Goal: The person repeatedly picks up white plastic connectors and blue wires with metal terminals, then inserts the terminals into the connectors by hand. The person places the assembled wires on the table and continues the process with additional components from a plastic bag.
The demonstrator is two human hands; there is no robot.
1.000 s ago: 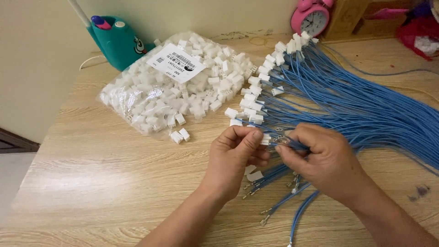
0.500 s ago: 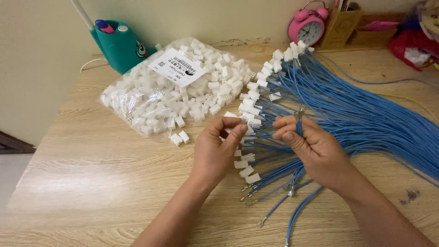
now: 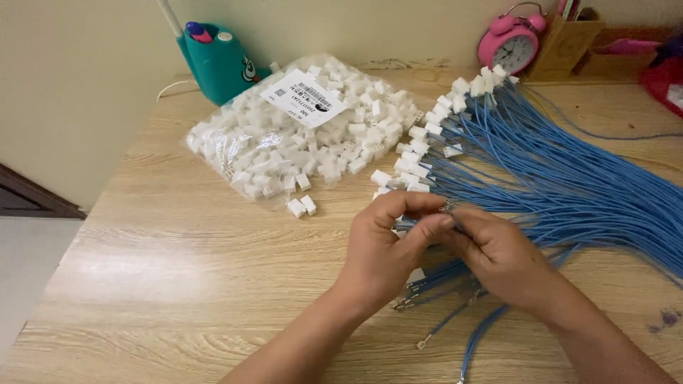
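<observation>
Both hands, left hand point(image 3: 388, 238) and right hand point(image 3: 498, 252), pinch one blue wire point(image 3: 455, 213) (grips clamped) over the wooden desk point(image 3: 178, 270).

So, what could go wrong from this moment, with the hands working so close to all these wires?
The left hand and right hand pinch a thin blue wire over the dense bundle of blue wires; neighbouring strands could snag and drag along. Two loose white connectors lie outside the clear bag of connectors and may be swept off the wooden table. Bare metal terminals near the wrists might bend.
</observation>
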